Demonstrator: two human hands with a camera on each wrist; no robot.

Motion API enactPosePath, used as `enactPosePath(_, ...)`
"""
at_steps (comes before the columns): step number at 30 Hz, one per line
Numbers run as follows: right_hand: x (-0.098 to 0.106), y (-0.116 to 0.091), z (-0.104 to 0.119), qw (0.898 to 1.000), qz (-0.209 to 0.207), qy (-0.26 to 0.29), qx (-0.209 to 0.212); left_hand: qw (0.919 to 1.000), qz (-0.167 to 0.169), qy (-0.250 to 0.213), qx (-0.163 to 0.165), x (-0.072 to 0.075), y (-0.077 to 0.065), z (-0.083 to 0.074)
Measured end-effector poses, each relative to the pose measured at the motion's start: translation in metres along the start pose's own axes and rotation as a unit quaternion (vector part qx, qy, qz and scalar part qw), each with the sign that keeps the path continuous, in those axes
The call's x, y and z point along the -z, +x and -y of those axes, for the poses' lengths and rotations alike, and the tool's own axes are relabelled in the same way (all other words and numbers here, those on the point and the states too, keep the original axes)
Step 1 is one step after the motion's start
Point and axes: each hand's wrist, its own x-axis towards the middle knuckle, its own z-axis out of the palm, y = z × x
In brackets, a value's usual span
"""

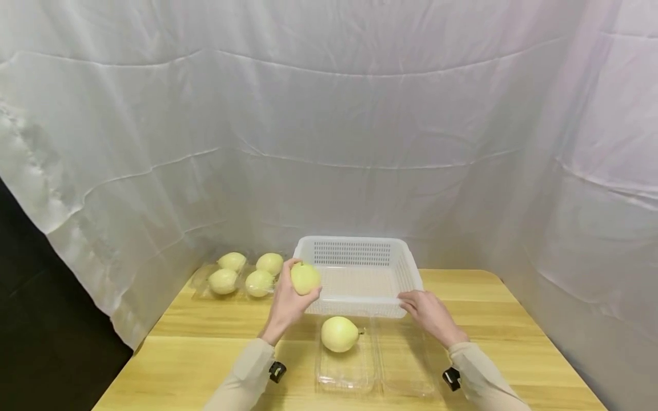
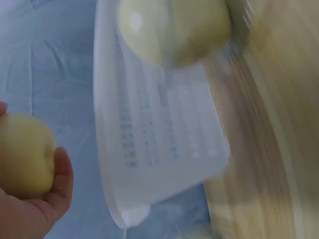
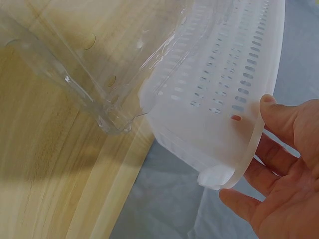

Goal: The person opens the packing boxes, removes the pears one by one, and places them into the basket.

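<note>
My left hand (image 1: 289, 297) grips a yellow-green pear (image 1: 305, 278) above the left front corner of a white plastic basket (image 1: 354, 242). In the left wrist view the fingers curl round that pear (image 2: 25, 155), which is apart from the basket wall (image 2: 144, 124). On the right side, my right hand (image 1: 429, 313) holds the basket's front right corner. The right wrist view shows its thumb over the rim (image 3: 259, 132) and the fingers behind it. Nearest me, a second pear (image 1: 339, 334) lies in the left half of an opened clear plastic clamshell box (image 1: 349, 379).
Clear packs holding several pears (image 1: 223, 282) stand at the back left of the wooden table (image 1: 195, 354). The box's other half (image 1: 408, 371) lies flat in front of the right hand. A grey-white curtain (image 1: 360, 148) hangs behind and at both sides.
</note>
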Motion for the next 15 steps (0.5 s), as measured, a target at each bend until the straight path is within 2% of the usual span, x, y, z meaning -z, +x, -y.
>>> enactPosePath(4, -0.002, 0.0, 0.0, 1.0, -0.003, -0.003, 0.002, 0.9997, -0.005, 0.022, 0.007, 0.001, 0.004, 0.006)
enactPosePath(8, -0.004, 0.001, 0.0, 1.0, 0.003, 0.004, -0.001, 0.999, -0.015, 0.041, 0.0, 0.0, 0.006, 0.013)
enactPosePath(11, -0.004, 0.0, 0.0, 1.0, 0.007, 0.006, 0.001, 0.9974, -0.019, 0.063, -0.03, -0.003, 0.006, 0.018)
enactPosePath(15, -0.002, -0.001, -0.001, 1.0, -0.006, 0.001, 0.008, 0.9884, -0.013, 0.111, -0.103, -0.009, 0.011, 0.022)
